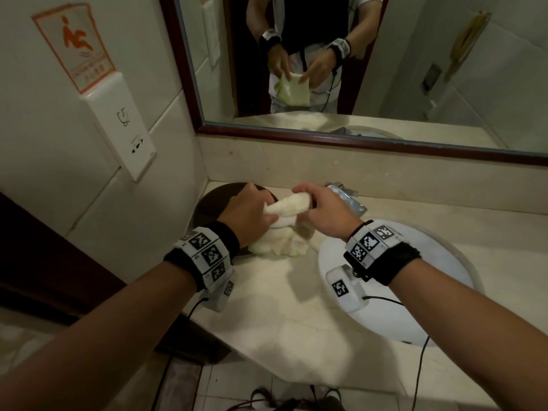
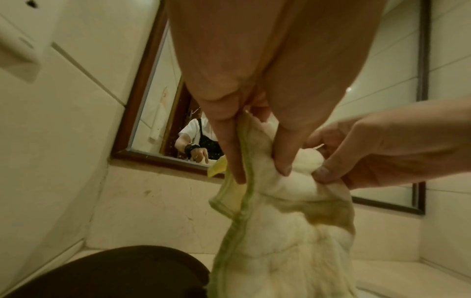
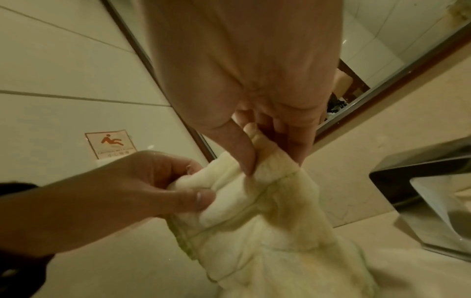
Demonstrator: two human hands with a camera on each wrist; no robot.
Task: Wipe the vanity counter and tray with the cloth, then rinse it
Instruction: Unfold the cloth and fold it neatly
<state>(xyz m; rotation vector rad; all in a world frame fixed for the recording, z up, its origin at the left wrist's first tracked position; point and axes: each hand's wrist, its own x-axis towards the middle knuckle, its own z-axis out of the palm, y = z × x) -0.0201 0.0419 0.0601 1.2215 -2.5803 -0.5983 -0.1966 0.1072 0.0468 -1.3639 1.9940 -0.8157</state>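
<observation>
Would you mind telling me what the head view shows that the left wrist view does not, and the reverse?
Only the head view shows the white sink basin, the slip-warning sign, both wrist bands and the counter front edge.

Only the left wrist view shows the cloth's green stitched hem close up, with the left hand's fingers pinching along it.

Both show the cloth held up between the left hand and the right hand, the dark round tray below, and the framed mirror.

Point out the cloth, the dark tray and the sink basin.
cloth (image 1: pixel 284 247): head view, on the bunched lower folds.
dark tray (image 1: pixel 212 207): head view, on the bare surface left of the left hand.
sink basin (image 1: pixel 444 253): head view, on the white inner wall.
</observation>
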